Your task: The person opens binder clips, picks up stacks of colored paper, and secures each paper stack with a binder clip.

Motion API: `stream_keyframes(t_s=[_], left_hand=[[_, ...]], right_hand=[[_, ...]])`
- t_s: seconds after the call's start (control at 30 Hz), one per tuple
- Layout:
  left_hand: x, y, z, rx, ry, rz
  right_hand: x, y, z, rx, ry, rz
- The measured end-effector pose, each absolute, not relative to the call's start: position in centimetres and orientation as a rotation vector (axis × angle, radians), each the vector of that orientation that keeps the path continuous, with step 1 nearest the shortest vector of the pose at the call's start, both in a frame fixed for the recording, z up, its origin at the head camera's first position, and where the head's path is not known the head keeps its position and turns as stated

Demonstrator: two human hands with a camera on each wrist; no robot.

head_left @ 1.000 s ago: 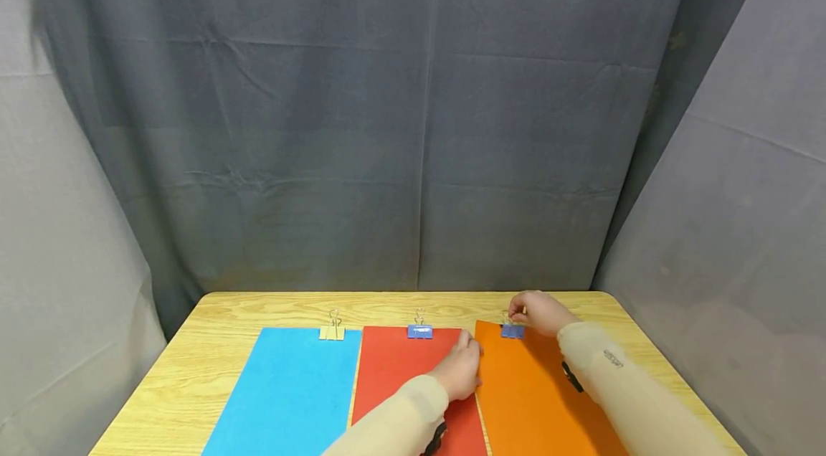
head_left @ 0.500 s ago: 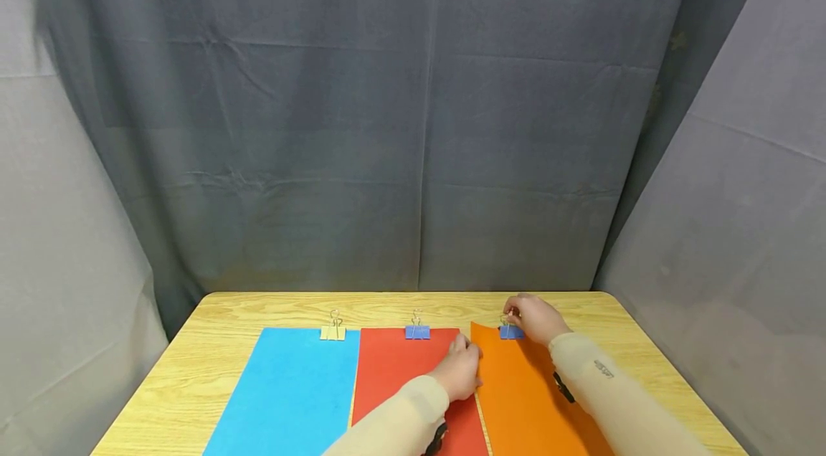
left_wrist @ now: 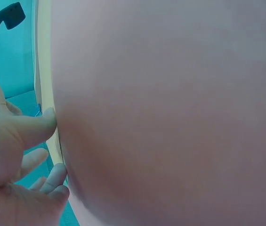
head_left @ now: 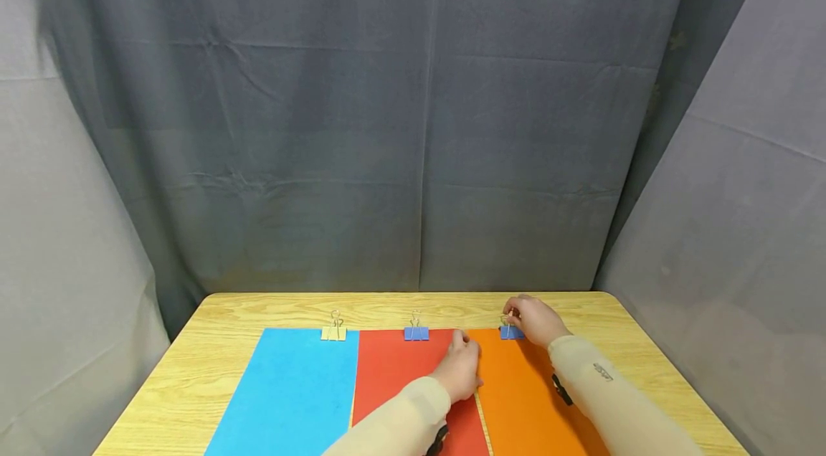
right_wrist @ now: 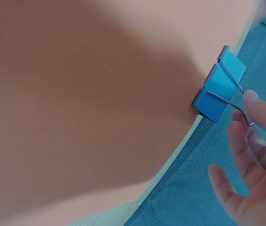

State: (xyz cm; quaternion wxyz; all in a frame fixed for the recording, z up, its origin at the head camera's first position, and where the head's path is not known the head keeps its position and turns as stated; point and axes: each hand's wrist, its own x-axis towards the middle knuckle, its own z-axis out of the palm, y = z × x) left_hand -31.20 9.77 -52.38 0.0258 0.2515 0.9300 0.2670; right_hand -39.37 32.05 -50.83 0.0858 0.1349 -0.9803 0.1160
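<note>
An orange sheet (head_left: 516, 399) lies at the right of the table, a blue binder clip (head_left: 512, 333) biting its far edge. My right hand (head_left: 537, 318) pinches the wire handles of that clip between thumb and fingers, as the right wrist view shows for the clip (right_wrist: 220, 87). Over the red sheet (head_left: 400, 363), my left hand (head_left: 459, 368) touches the left edge of the orange sheet. In the left wrist view its thumb and fingertips (left_wrist: 57, 176) meet that edge with the fingers fairly straight.
A blue sheet (head_left: 290, 384) lies left of the red one, carrying a yellow binder clip (head_left: 333, 333) at its far edge. Another blue binder clip (head_left: 416, 333) sits on the red sheet. Grey curtains (head_left: 323, 119) hang behind the wooden table (head_left: 168, 384) and at its sides.
The orange sheet and its clip have shifted slightly left, and the sheet's raised far-left corner has come down level with the red sheet. My right hand moved left with the clip; my left hand barely moved.
</note>
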Motion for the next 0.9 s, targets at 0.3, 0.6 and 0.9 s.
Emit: stream_keyframes(t_s=[0.3,0.6,0.9], left_hand=[[-30.6,9.7,-51.9,0.918,2.926,0.547],[-30.6,9.5,-51.5,0.934,2.874,0.495],[-30.4,9.4,-50.1,0.836,2.815,0.376]], right_hand=[[-39.3,32.0,-50.7,0.382,-2.917,0.355],[-39.3,32.0,-50.8,0.364,-2.93,0.358],[-38.4,31.6,-50.6,0.323,-2.898,0.31]])
